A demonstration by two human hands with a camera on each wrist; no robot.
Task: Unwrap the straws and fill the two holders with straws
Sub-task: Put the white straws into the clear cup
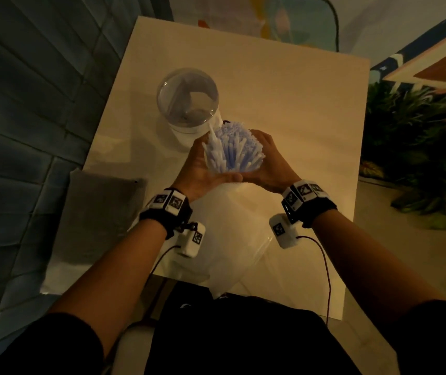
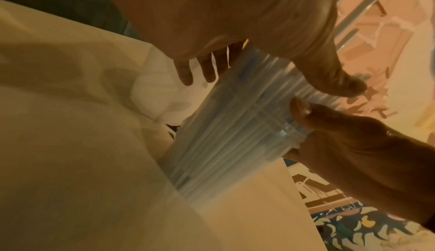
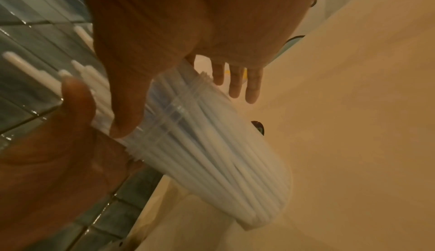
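Both forearms reach forward over the near edge of a pale square table [image 1: 311,109], each wrist strapped with a black band carrying tagged white camera blocks and a trailing cable. Between them, a crumpled sheet of clear plastic wrap [image 1: 232,247] lies on the tabletop and reaches the near edge.

Just beyond it, the left hand [image 1: 203,169] and right hand [image 1: 268,161] cup a clear holder [image 2: 237,130] packed with pale blue-white straws [image 1: 230,147] that fan out above its rim. The two thumbs meet at the front of the holder; the left wrist view shows the left thumb pressed against the ribbed band below the rim, with the right thumb touching it, while the fingers of each hand lie spread and fairly straight along the far side. The right wrist view shows the holder's rounded base [image 3: 263,204] standing on the table, tilted in that wide-angle picture.

Just behind and to the left stands a second holder [image 1: 188,100], clear on a white base, holding a few straws that lean inside it.

Bare tabletop lies open to the right and beyond the hands. A grey cushion [image 1: 100,212] sits off the table's left edge, dark tiled floor beyond it, and green foliage [image 1: 419,147] crowds the right edge.
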